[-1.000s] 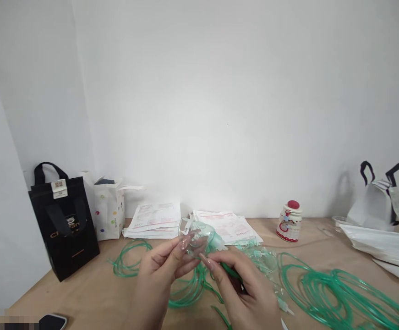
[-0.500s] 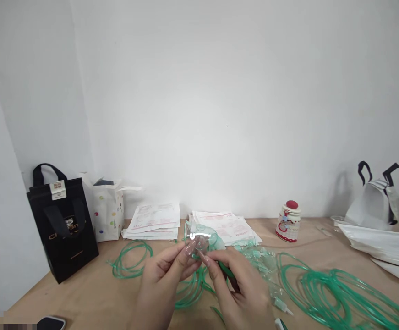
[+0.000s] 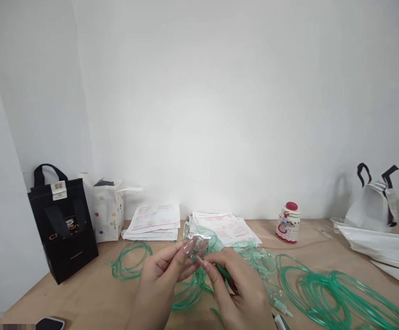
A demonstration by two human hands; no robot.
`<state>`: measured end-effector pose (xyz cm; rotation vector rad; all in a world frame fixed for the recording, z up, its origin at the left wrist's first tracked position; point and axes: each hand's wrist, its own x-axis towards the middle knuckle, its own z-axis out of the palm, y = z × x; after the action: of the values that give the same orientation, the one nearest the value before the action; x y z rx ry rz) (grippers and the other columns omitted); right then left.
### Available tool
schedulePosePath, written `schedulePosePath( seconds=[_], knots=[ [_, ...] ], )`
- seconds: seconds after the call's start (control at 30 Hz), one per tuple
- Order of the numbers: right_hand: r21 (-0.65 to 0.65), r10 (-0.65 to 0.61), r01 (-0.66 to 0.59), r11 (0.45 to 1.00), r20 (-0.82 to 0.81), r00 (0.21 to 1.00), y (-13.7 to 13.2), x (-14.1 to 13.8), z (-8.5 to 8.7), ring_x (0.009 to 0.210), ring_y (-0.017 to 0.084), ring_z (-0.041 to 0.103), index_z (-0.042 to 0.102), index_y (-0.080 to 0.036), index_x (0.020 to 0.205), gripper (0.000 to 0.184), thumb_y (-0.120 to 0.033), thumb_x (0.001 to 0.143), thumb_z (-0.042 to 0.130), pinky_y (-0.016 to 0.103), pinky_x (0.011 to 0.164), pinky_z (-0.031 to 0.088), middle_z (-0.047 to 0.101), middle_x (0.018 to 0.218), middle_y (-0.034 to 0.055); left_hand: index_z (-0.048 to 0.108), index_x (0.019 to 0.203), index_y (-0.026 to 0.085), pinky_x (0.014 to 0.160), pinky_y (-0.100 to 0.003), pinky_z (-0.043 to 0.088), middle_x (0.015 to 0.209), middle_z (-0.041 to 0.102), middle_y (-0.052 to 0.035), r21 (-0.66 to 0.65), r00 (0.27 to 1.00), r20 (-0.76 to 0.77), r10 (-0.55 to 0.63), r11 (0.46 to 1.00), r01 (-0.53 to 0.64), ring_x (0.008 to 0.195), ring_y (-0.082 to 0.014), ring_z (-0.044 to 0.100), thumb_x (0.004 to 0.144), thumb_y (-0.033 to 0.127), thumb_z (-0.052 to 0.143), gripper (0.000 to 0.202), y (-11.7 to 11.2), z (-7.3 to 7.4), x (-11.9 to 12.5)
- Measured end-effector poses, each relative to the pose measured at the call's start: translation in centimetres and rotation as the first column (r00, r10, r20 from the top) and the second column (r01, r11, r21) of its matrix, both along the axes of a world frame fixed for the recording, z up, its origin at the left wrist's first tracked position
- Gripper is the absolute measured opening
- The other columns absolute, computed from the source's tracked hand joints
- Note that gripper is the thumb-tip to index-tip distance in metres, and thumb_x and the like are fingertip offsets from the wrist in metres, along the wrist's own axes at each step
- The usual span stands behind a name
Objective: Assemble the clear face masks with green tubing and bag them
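Clear mask, left of the jar: left hand grips it; right hand holds a green item, fingertips at the mask's near edge. Apparent step: edge work, next calling for steady left grip.

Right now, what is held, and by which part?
A clear, green-tinted plastic mask: the left hand pinches its lower-left side; the right hand is at its lower edge, grip unclear.

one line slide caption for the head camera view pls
Two hands meet at a clear plastic mask above a table, with coiled green tubing and a red-topped jar nearby.
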<state>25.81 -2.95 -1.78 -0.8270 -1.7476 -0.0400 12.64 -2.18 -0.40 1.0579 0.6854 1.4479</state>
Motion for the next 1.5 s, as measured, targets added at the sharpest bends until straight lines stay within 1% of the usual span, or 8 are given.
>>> schedulePosePath(
  seconds=[0.4, 0.73, 0.87, 1.07, 1.2, 1.3, 1.4, 1.5],
  knots=[
    [-0.098, 0.012, -0.016, 0.995, -0.047, 0.999, -0.1, 0.3, 0.1, 0.068, 0.016, 0.06, 0.057, -0.02, 0.083, 0.012, -0.019, 0.086, 0.045, 0.023, 0.057, 0.046, 0.063, 0.073, 0.003, 0.076, 0.081, 0.019, 0.077, -0.033, 0.056, 0.09, 0.075, -0.0089, -0.001, 0.999, -0.001, 0.042, 0.999, -0.042, 0.087, -0.0264, 0.068, 0.065, 0.036, 0.071, 0.024, -0.1, -0.1, 0.5],
    [-0.039, -0.037, 0.042, 0.998, 0.112, 0.993, -0.1, 0.8, 0.2, 0.065, 0.015, 0.058, 0.055, -0.019, 0.078, 0.014, -0.017, 0.086, 0.044, 0.026, 0.059, 0.044, 0.061, 0.07, 0.0026, 0.076, 0.082, 0.021, 0.078, -0.032, 0.055, 0.087, 0.075, -0.0064, 0.041, 0.994, -0.092, 0.066, 0.997, -0.062, 0.085, -0.0248, 0.068, 0.064, 0.037, 0.071, 0.024, -0.1, -0.2, 0.5],
    [0.02, -0.071, 0.068, 0.997, 0.199, 0.977, -0.2, 1.1, 0.4, 0.065, 0.016, 0.057, 0.054, -0.019, 0.077, 0.016, -0.016, 0.086, 0.042, 0.026, 0.057, 0.043, 0.059, 0.069, 0.0033, 0.075, 0.084, 0.022, 0.078, -0.033, 0.055, 0.087, 0.075, -0.0059, 0.046, 0.989, -0.139, 0.041, 0.998, -0.035, 0.084, -0.0242, 0.067, 0.064, 0.037, 0.071, 0.025, 0.0, -0.2, 0.5],
    [0.067, -0.09, 0.076, 0.995, 0.243, 0.966, 0.0, 1.3, 0.4, 0.061, 0.016, 0.055, 0.055, -0.019, 0.076, 0.018, -0.016, 0.087, 0.041, 0.026, 0.053, 0.042, 0.058, 0.065, 0.0032, 0.074, 0.089, 0.025, 0.079, -0.033, 0.054, 0.088, 0.075, -0.0043, 0.044, 0.988, -0.155, 0.021, 0.999, -0.014, 0.083, -0.0226, 0.067, 0.068, 0.037, 0.068, 0.025, 0.1, -0.6, 0.5],
    [0.105, -0.085, 0.063, 0.992, 0.218, 0.972, 0.1, 1.1, 0.2, 0.062, 0.017, 0.053, 0.058, -0.018, 0.083, 0.017, -0.015, 0.087, 0.042, 0.027, 0.056, 0.044, 0.055, 0.066, 0.0043, 0.075, 0.086, 0.024, 0.077, -0.03, 0.055, 0.087, 0.075, -0.0044, 0.046, 0.991, -0.129, 0.041, 0.998, -0.035, 0.084, -0.0229, 0.067, 0.067, 0.037, 0.069, 0.024, 0.2, -0.5, 0.6],
    [0.081, -0.013, -0.004, 0.997, 0.208, 0.978, 0.2, 0.8, 0.1, 0.065, 0.017, 0.053, 0.059, -0.018, 0.095, 0.022, -0.011, 0.087, 0.04, 0.028, 0.058, 0.046, 0.056, 0.072, 0.0058, 0.076, 0.082, 0.024, 0.075, -0.028, 0.055, 0.084, 0.074, -0.0038, 0.061, 0.987, -0.12, 0.105, 0.993, -0.098, 0.084, -0.0219, 0.066, 0.067, 0.036, 0.069, 0.021, 0.2, -0.4, 0.3],
    [0.078, 0.045, -0.06, 0.995, 0.187, 0.981, 0.3, 0.4, 0.1, 0.071, 0.017, 0.055, 0.053, -0.02, 0.107, 0.029, -0.007, 0.085, 0.04, 0.028, 0.061, 0.047, 0.058, 0.081, 0.0065, 0.076, 0.08, 0.024, 0.071, -0.027, 0.056, 0.082, 0.072, -0.0037, 0.107, 0.975, -0.149, 0.164, 0.983, -0.149, 0.083, -0.0215, 0.064, 0.068, 0.034, 0.068, 0.018, 0.1, -0.2, 0.0],
    [0.111, 0.069, -0.078, 0.991, 0.08, 0.994, 0.5, -0.1, -0.1, 0.073, 0.016, 0.056, 0.048, -0.023, 0.105, 0.028, -0.006, 0.084, 0.044, 0.027, 0.063, 0.047, 0.059, 0.081, 0.0031, 0.076, 0.081, 0.024, 0.067, -0.025, 0.054, 0.075, 0.068, -0.0034, 0.175, 0.959, -0.213, 0.187, 0.973, -0.15, 0.077, -0.0194, 0.062, 0.07, 0.029, 0.067, 0.015, 0.0, 0.0, -0.1]
  ],
)
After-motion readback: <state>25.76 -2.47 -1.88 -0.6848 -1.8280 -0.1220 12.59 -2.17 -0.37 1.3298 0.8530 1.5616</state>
